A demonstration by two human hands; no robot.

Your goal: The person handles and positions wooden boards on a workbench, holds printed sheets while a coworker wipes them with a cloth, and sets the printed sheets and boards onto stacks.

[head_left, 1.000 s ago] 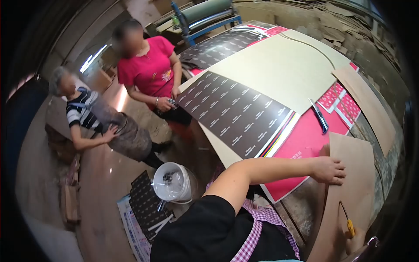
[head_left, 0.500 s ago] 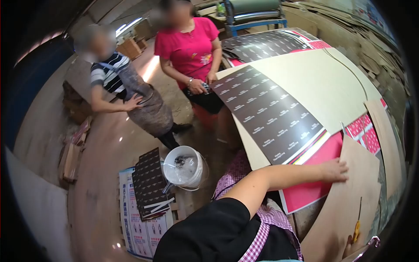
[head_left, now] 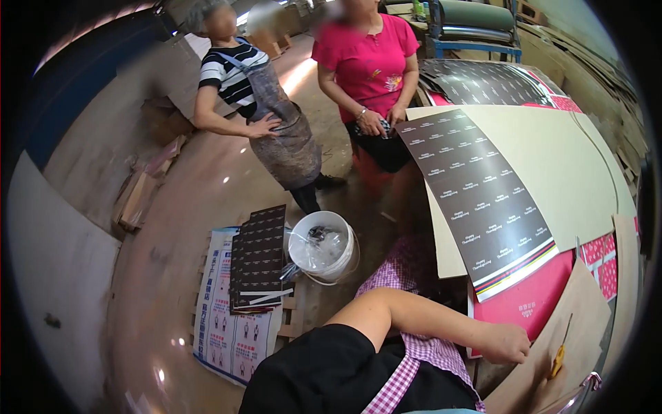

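A white bucket (head_left: 324,245) stands right of dark sheets (head_left: 258,255). By the pink sheet (head_left: 531,303), the left hand (head_left: 507,343) meets the board's (head_left: 583,310) edge, fingers close together, grip unclear; the right hand (head_left: 549,388) pinches the yellow tool (head_left: 559,359), point up, over the board.

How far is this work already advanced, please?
Seemingly done: dark printed sheets are stacked on the floor, beside the white bucket.
In hand: the left hand rests at the brown board's edge; the right hand holds a yellow-handled tool.
Perhaps left: the large dark sheet, lying partly over the pale board. How much else remains, I cannot tell.
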